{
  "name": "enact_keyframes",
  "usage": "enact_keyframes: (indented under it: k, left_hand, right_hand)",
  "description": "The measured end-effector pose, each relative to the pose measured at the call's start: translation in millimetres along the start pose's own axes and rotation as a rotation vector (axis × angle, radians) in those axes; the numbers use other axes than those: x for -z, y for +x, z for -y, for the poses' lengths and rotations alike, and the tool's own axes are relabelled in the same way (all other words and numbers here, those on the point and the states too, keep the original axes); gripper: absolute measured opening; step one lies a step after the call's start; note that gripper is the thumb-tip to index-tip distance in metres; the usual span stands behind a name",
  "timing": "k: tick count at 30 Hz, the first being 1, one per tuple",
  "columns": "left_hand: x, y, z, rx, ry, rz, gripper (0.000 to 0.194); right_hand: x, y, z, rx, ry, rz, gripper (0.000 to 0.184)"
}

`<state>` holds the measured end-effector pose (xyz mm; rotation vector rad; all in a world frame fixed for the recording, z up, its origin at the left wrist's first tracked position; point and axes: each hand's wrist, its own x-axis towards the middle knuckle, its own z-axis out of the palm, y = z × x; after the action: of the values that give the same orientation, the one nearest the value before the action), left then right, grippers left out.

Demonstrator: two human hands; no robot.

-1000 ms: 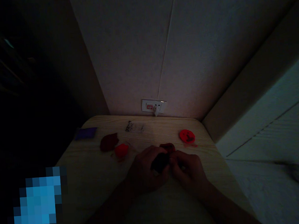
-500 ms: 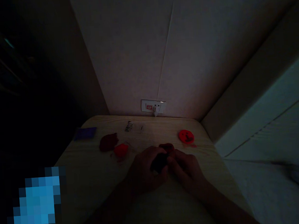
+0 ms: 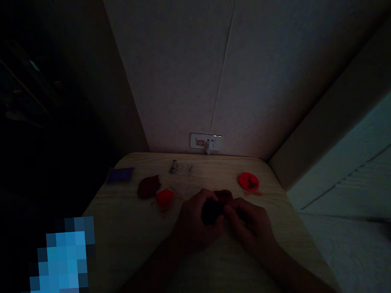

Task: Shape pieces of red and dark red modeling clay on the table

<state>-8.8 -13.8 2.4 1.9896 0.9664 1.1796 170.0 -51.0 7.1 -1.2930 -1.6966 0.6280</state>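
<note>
My left hand (image 3: pixel 198 217) is closed around a black lump (image 3: pixel 210 211) that looks like modelling clay. From the right, my right hand (image 3: pixel 250 220) pinches at the lump's edge with thumb and forefinger; the dim light hides exactly what lies between those fingertips. Just beyond both hands lies a dark red piece (image 3: pixel 224 194) with a black patch, partly covered by the fingers. A bright red disc (image 3: pixel 249 181) bearing black marks rests farther to the right. On the left are a dark red flat piece (image 3: pixel 148 187) and a smaller bright red lump (image 3: pixel 164 197).
A purple packet (image 3: pixel 120 175) lies at the table's (image 3: pixel 151 274) far left corner. Near the back edge is a clear wrapper (image 3: pixel 181 167) with dark print. A wall socket (image 3: pixel 206 142) holding a plug sits behind the table. A pale cabinet-like panel (image 3: pixel 360 153) stands at right.
The view has shifted slightly, so everything sits a little farther right. My right fingers have moved slightly at the black lump, which looks rounder now. My left hand keeps its hold.
</note>
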Motion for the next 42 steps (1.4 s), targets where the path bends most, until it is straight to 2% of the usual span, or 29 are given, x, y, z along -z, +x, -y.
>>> enact_keyframes:
  k: [3, 7, 13, 18, 26, 32, 38, 42]
  left_hand:
    - [0.0, -0.9, 2.6, -0.026, -0.043, 0.05, 0.028]
    - [-0.3, -1.2, 6.1, -0.127, -0.029, 0.058, 0.025]
    - [1.3, 0.8, 5.4, -0.079, -0.029, 0.113, 0.01]
    - [0.5, 1.0, 6.5, -0.079, -0.054, 0.138, 0.015]
    - [3.9, 4.4, 4.2, -0.047, -0.088, 0.108, 0.019]
    - [3.8, 2.4, 6.4, -0.078, -0.082, 0.092, 0.015]
    - [3.3, 3.7, 7.3, -0.076, -0.035, 0.027, 0.014]
    - [4.0, 3.7, 6.3, -0.056, -0.067, 0.059, 0.013]
  right_hand:
    - [0.0, 0.8, -0.2, 0.062, -0.012, -0.008, 0.016]
    - [1.0, 1.2, -2.1, 0.124, 0.002, -0.095, 0.006]
    - [3.9, 3.4, -2.7, 0.136, 0.023, -0.115, 0.006]
    - [6.8, 7.4, 2.9, 0.155, 0.057, -0.057, 0.009]
    - [6.8, 9.5, 2.0, 0.247, 0.075, -0.049, 0.014]
    - [6.3, 6.5, -1.4, 0.212, 0.04, -0.024, 0.02]
    - [6.0, 6.9, 2.0, 0.155, 0.026, -0.022, 0.005]
    - [4.7, 5.4, 1.9, 0.156, 0.049, -0.004, 0.004]
